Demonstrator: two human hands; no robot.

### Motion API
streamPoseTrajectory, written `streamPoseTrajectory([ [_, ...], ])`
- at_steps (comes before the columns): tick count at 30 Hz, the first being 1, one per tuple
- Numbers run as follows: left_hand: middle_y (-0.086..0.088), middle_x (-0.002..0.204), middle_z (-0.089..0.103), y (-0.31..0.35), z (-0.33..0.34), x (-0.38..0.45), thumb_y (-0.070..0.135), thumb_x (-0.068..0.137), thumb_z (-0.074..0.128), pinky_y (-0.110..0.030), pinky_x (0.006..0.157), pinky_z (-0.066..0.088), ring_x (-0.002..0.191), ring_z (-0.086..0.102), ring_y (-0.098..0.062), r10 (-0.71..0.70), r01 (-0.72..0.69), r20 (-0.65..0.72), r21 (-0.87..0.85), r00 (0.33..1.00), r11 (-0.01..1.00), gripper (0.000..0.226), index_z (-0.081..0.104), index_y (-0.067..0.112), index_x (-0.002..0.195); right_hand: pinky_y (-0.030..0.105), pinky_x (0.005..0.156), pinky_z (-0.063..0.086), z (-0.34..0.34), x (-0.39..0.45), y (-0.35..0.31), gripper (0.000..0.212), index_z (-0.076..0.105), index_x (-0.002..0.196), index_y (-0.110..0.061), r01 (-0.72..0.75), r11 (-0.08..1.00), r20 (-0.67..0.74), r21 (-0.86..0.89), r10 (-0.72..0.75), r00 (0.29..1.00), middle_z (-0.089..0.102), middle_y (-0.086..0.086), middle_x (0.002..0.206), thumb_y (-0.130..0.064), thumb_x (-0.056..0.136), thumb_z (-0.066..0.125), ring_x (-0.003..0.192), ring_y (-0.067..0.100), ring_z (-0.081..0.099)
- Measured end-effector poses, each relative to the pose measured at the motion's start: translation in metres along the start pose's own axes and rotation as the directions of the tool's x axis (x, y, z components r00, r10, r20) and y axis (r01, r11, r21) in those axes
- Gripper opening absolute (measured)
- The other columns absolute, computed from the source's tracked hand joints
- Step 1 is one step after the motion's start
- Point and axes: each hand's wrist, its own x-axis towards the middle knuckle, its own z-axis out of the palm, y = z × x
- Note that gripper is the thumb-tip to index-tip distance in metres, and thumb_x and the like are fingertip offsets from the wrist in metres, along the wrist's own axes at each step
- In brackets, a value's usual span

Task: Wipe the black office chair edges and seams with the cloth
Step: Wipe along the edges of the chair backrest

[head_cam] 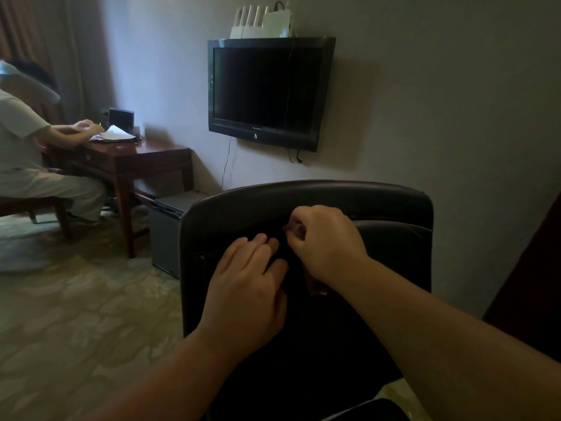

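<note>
The black office chair (303,194) stands in front of me with its backrest turned my way. My left hand (246,287) lies flat on the back of the backrest, fingers fairly straight and pressing on the dark surface. Just to its right, my right hand (324,238) has its fingers curled and pinches a fold of dark cloth (296,267) just below the top edge. The cloth is nearly the same colour as the chair, so its outline is hard to tell. A small reddish patch (317,288) shows under my right wrist.
A wall-mounted television (267,89) hangs behind the chair. A small dark cabinet (167,235) sits left of the chair, beside a wooden desk (130,159) where a seated person (27,159) handles papers. Patterned carpet (76,314) covers the floor at left. A dark panel (531,284) rises at right.
</note>
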Motion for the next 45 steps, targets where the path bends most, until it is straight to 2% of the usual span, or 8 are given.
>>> streamPoseTrajectory([
  [7,-0.006,0.129,0.066,0.0,-0.001,-0.001,0.033,0.085,0.053,-0.037,0.118,0.021,0.128,0.054,-0.024,0.012,-0.013,-0.027,-0.016,1.0,1.0,0.032,0.072,0.023,0.108,0.012,0.076,0.043,0.0,-0.035,0.03,0.006,0.059,0.093,-0.03,-0.008,0.984,-0.165,0.178,0.038,0.986,0.059,-0.015,0.086,-0.029,0.093,0.065,0.08,-0.002,0.056],
  [14,-0.01,0.128,0.064,0.012,0.0,0.004,0.035,0.083,0.049,-0.042,0.119,0.023,0.13,0.05,-0.026,-0.015,0.015,0.002,0.005,1.0,1.0,0.037,0.073,0.021,0.108,0.012,0.063,0.04,-0.008,-0.079,0.135,0.018,0.054,0.103,-0.032,-0.345,0.815,-0.147,0.465,0.455,0.878,0.058,-0.014,0.091,-0.023,0.094,0.066,0.08,-0.002,0.055],
  [17,-0.008,0.123,0.064,0.048,0.005,0.012,0.035,0.082,0.054,-0.046,0.12,0.023,0.13,0.051,-0.028,0.175,-0.176,-0.021,-0.016,0.984,0.984,0.034,0.074,0.022,0.105,0.014,0.054,0.035,-0.008,-0.091,0.184,0.007,0.06,0.095,-0.026,-0.466,0.743,-0.205,0.481,0.612,0.764,0.058,-0.011,0.079,-0.022,0.093,0.065,0.073,0.003,0.055],
  [21,0.001,0.129,0.066,0.122,0.032,0.05,0.037,0.084,0.056,-0.042,0.121,0.028,0.134,0.052,-0.021,0.498,-0.501,0.076,0.017,0.864,0.865,0.036,0.072,0.028,0.115,0.025,0.059,0.04,-0.012,-0.096,0.228,0.012,0.06,0.083,-0.025,-0.497,0.671,-0.196,0.55,0.682,0.704,0.061,-0.005,0.078,-0.021,0.094,0.064,0.077,0.017,0.06],
  [26,-0.005,0.144,0.057,0.159,0.075,0.119,0.039,0.082,0.069,-0.046,0.119,0.027,0.143,0.042,-0.025,0.51,-0.54,0.201,0.14,0.836,0.83,0.047,0.066,0.028,0.128,0.031,0.062,0.05,-0.027,-0.087,0.266,0.017,0.059,0.079,-0.027,-0.453,0.703,-0.225,0.549,0.646,0.73,0.063,-0.003,0.076,-0.022,0.094,0.065,0.074,0.018,0.062],
  [37,-0.013,0.156,0.041,0.151,0.122,0.141,0.048,0.091,0.039,-0.051,0.119,0.012,0.148,0.03,-0.032,0.539,-0.577,0.208,0.239,0.816,0.781,0.056,0.056,0.025,0.139,0.019,0.059,0.041,-0.027,-0.017,0.285,0.007,0.064,0.092,-0.03,-0.365,0.81,-0.263,0.459,0.516,0.815,0.062,-0.012,0.08,-0.025,0.096,0.062,0.074,0.003,0.057],
  [41,-0.014,0.155,0.042,0.152,0.125,0.141,0.046,0.089,0.041,-0.052,0.119,0.015,0.147,0.032,-0.033,0.55,-0.585,0.201,0.215,0.81,0.782,0.056,0.058,0.023,0.137,0.028,0.071,0.054,-0.017,-0.009,0.288,0.008,0.068,0.099,-0.023,-0.337,0.846,-0.292,0.413,0.473,0.831,0.065,-0.004,0.088,-0.024,0.097,0.06,0.081,0.011,0.061],
  [45,-0.015,0.154,0.043,0.151,0.128,0.141,0.046,0.089,0.041,-0.053,0.121,0.02,0.147,0.034,-0.034,0.563,-0.592,0.186,0.216,0.805,0.776,0.056,0.058,0.021,0.136,0.012,0.066,0.04,-0.011,-0.018,0.292,0.008,0.069,0.1,-0.023,-0.282,0.917,-0.311,0.282,0.366,0.877,0.061,-0.005,0.094,-0.021,0.096,0.062,0.08,0.004,0.055],
])
